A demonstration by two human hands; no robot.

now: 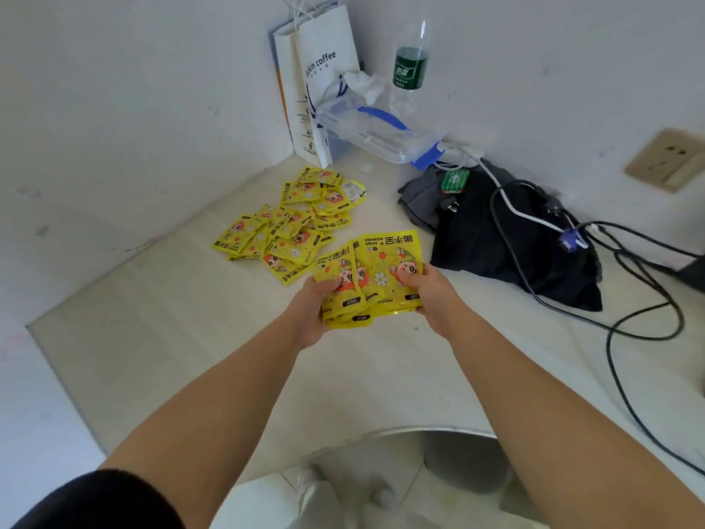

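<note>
Bare forearms (229,395) lead to the left hand (313,311) and right hand (431,295), each pinching one side of a fanned stack of glossy yellow foil packets (377,269) above the white table (171,318); the packets are probably light, floppy and slippery.

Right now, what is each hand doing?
Left hand: grips the bunch of yellow hand warmer packets at its left side.
Right hand: grips the same bunch at its right side.

Bare table (160,337) nearside; packet pile (293,231) left, dark cloth (496,238) right.
</note>
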